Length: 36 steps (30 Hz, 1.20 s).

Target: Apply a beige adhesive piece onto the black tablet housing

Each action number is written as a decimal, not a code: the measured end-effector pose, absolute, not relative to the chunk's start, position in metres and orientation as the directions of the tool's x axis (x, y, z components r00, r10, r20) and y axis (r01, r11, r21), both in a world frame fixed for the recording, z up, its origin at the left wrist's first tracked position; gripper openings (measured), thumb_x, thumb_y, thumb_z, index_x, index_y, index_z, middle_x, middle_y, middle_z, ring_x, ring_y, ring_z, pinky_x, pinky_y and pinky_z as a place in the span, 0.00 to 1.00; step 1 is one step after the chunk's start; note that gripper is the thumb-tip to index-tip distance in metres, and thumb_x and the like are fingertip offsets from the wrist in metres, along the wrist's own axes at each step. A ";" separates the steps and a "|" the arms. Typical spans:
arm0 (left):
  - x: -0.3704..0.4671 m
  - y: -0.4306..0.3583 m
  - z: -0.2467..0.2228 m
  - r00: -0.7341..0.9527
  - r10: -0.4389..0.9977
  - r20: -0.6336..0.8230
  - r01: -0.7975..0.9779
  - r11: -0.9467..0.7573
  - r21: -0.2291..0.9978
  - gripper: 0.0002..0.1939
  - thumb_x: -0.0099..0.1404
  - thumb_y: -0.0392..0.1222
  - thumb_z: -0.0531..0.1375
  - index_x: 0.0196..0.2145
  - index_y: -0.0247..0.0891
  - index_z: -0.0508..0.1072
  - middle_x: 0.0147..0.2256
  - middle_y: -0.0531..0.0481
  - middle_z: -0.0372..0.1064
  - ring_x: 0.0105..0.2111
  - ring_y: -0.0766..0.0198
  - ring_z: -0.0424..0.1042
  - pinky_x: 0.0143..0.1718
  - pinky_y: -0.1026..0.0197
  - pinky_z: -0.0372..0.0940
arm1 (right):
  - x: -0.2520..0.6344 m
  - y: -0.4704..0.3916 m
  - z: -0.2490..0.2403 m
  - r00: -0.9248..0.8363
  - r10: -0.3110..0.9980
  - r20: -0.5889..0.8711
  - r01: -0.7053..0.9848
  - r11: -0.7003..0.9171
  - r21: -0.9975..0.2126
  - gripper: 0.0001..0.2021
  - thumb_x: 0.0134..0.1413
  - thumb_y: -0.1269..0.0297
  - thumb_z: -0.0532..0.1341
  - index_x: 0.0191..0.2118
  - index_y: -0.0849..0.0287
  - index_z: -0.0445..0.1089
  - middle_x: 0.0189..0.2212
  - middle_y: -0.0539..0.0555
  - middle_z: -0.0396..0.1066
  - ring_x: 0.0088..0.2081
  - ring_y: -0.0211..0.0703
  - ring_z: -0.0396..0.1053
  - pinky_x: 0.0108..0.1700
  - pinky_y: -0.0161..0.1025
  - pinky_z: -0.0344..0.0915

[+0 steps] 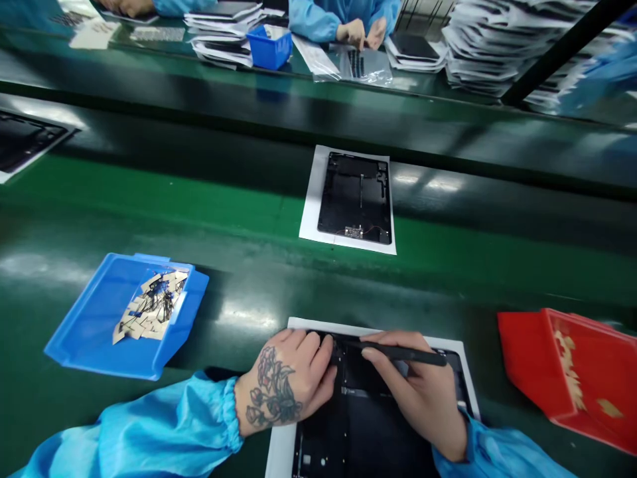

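Note:
A black tablet housing lies in front of me on a white sheet. My right hand grips black tweezers like a pen, their tips pointing left at the housing's upper edge. Close to those tips, my left hand rests over the upper left of the housing, its fingers curled and pressed together. Whatever its fingertips may pinch is hidden or too small to name. Small parts and a pale strip show inside the housing.
At left stands a blue bin with small tan pieces and dark wires. A red bin with small pale pieces is at right. Another open tablet housing lies on the green conveyor. Across it, a co-worker's hands handle parts.

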<state>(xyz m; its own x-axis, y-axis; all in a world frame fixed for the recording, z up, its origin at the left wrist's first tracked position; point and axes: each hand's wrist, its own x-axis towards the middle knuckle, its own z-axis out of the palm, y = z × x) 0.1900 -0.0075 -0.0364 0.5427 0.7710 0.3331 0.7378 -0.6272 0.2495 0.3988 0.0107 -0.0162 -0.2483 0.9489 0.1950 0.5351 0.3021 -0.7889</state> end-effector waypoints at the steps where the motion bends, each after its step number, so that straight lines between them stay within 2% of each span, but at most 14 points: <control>1: 0.190 -0.008 -0.036 0.540 0.773 0.333 0.737 -0.626 0.257 0.18 0.61 0.42 0.55 0.44 0.26 0.72 0.28 0.46 0.65 0.26 0.57 0.66 0.24 0.54 0.64 | 0.398 0.011 -0.017 -0.254 0.947 0.195 0.538 0.306 -0.785 0.05 0.58 0.66 0.63 0.39 0.54 0.66 0.34 0.49 0.73 0.36 0.38 0.73 0.40 0.33 0.69; 3: 0.190 -0.008 -0.035 0.533 0.777 0.334 0.734 -0.621 0.274 0.19 0.61 0.44 0.56 0.44 0.26 0.72 0.27 0.45 0.65 0.27 0.56 0.67 0.24 0.54 0.65 | 0.396 0.010 -0.018 -0.248 0.954 0.171 0.544 0.283 -0.790 0.03 0.59 0.66 0.62 0.38 0.54 0.67 0.33 0.50 0.73 0.35 0.38 0.73 0.39 0.33 0.69; 5: 0.190 -0.008 -0.034 0.528 0.781 0.332 0.732 -0.617 0.288 0.20 0.61 0.46 0.56 0.43 0.25 0.72 0.27 0.44 0.65 0.27 0.55 0.67 0.24 0.53 0.65 | 0.396 0.010 -0.019 -0.205 0.974 0.097 0.529 0.193 -0.826 0.03 0.60 0.64 0.61 0.38 0.55 0.67 0.33 0.51 0.73 0.33 0.38 0.74 0.35 0.32 0.70; 9: 0.189 -0.009 -0.034 0.538 0.785 0.307 0.733 -0.616 0.289 0.20 0.62 0.46 0.56 0.44 0.25 0.72 0.27 0.45 0.65 0.26 0.56 0.67 0.23 0.53 0.65 | 0.395 0.012 -0.020 -0.105 0.990 -0.099 0.454 -0.041 -0.890 0.07 0.59 0.60 0.61 0.37 0.57 0.65 0.25 0.49 0.72 0.27 0.38 0.74 0.28 0.31 0.69; 12: 0.188 -0.009 -0.034 0.550 0.781 0.296 0.730 -0.621 0.284 0.19 0.62 0.45 0.56 0.44 0.26 0.72 0.26 0.45 0.65 0.26 0.56 0.66 0.23 0.53 0.65 | 0.394 0.015 -0.020 -0.077 0.986 -0.149 0.421 -0.103 -0.901 0.09 0.59 0.59 0.61 0.36 0.58 0.63 0.22 0.48 0.71 0.25 0.38 0.73 0.27 0.31 0.69; 18: 0.188 -0.008 -0.032 0.555 0.773 0.309 0.730 -0.630 0.265 0.18 0.62 0.43 0.56 0.43 0.26 0.73 0.27 0.44 0.66 0.28 0.56 0.66 0.26 0.52 0.66 | 0.391 0.018 -0.021 -0.076 0.985 -0.156 0.395 -0.114 -0.912 0.10 0.58 0.58 0.61 0.34 0.58 0.64 0.22 0.49 0.71 0.24 0.39 0.73 0.26 0.31 0.68; 23: 0.188 -0.007 -0.033 0.533 0.765 0.362 0.710 -0.637 0.300 0.17 0.60 0.42 0.58 0.42 0.25 0.73 0.41 0.36 0.70 0.42 0.48 0.66 0.41 0.47 0.67 | 0.392 0.018 -0.023 -0.073 0.981 -0.182 0.385 -0.141 -0.912 0.10 0.58 0.57 0.61 0.34 0.57 0.63 0.21 0.49 0.71 0.23 0.40 0.73 0.26 0.32 0.68; 25: 0.187 -0.007 -0.034 0.548 0.759 0.352 0.695 -0.647 0.314 0.18 0.60 0.42 0.58 0.43 0.24 0.73 0.43 0.36 0.70 0.44 0.48 0.66 0.43 0.47 0.66 | 0.392 0.017 -0.023 -0.070 0.982 -0.177 0.388 -0.136 -0.912 0.10 0.58 0.57 0.61 0.35 0.57 0.63 0.21 0.48 0.71 0.23 0.40 0.73 0.26 0.32 0.69; 31: 0.185 -0.007 -0.033 0.575 0.764 0.294 0.684 -0.645 0.339 0.19 0.61 0.44 0.57 0.45 0.26 0.73 0.43 0.36 0.70 0.43 0.47 0.67 0.43 0.46 0.66 | 0.392 0.013 -0.022 -0.071 0.993 -0.099 0.444 -0.057 -0.894 0.08 0.58 0.59 0.61 0.34 0.57 0.65 0.22 0.48 0.70 0.23 0.38 0.73 0.24 0.31 0.68; 36: 0.186 -0.005 -0.030 0.575 0.783 0.238 0.686 -0.620 0.382 0.20 0.62 0.46 0.56 0.48 0.32 0.72 0.43 0.37 0.68 0.43 0.48 0.66 0.42 0.45 0.65 | 0.393 0.011 -0.026 -0.094 0.995 -0.032 0.477 0.017 -0.879 0.06 0.59 0.61 0.60 0.34 0.57 0.66 0.26 0.49 0.70 0.25 0.38 0.73 0.26 0.31 0.69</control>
<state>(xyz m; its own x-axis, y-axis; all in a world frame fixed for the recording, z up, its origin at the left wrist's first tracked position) 0.1861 -0.0051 -0.0303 0.5751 0.7828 0.2378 0.6857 -0.6198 0.3818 0.3929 0.0111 -0.0259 -0.0936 0.9951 -0.0320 0.4766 0.0166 -0.8790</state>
